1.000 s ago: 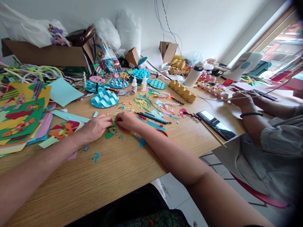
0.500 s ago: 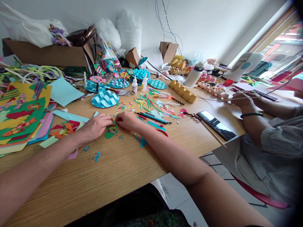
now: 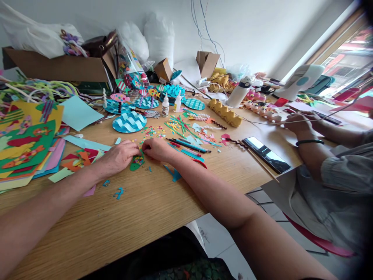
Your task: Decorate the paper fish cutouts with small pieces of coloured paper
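A small green paper fish point(image 3: 136, 165) with a patch of coloured pieces lies on the wooden table between my hands. My left hand point(image 3: 124, 154) is closed, fingertips pressed together at the fish's left and far side. Curled in at the far right edge of the fish is my right hand point(image 3: 155, 149), also closed, and its fingertips partly hide the far end. Just beyond them are scattered tiny coloured paper bits point(image 3: 154, 132). Blue paper scraps point(image 3: 119, 193) lie nearer to me.
Several pens point(image 3: 189, 145) lie past my right wrist. Glue bottles point(image 3: 165, 105) stand behind, near round blue paper discs point(image 3: 129, 122). Coloured sheets point(image 3: 29, 144) are stacked at left. At right are a phone point(image 3: 265, 154), a wooden stick point(image 3: 260, 162) and another person's hands point(image 3: 300, 122).
My left hand and forearm have shifted very slightly. My right hand stays at the fish, which has hardly moved.
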